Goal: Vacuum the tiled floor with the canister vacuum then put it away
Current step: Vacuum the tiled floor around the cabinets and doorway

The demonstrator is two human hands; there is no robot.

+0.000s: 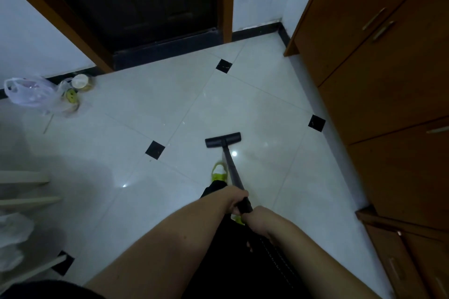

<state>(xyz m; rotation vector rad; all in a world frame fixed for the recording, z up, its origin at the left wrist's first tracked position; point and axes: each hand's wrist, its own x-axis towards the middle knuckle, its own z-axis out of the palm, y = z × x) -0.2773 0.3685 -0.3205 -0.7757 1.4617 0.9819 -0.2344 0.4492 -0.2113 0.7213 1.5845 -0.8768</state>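
Both hands are closed around the black wand (233,172) of the vacuum. The left hand (234,199) has its grip a little farther down the tube, and the right hand (257,219) holds the upper end, where the ribbed hose (274,252) begins. The floor head (223,139) lies flat on the tiled floor (170,109), in the middle of the scene, just beyond a foot in a green slipper (219,172). The canister itself is not in view.

To do this step well, I think the head should stay flat on the tiles and move in slow, straight, overlapping strokes. The far edge by the dark door (136,7) and the strip along the wooden cabinet (379,80) on the right look not yet reached. The plastic bag (31,93) and the small jars (81,82) at the far left could be sucked in or knocked over, so it is better to keep the head away from them.
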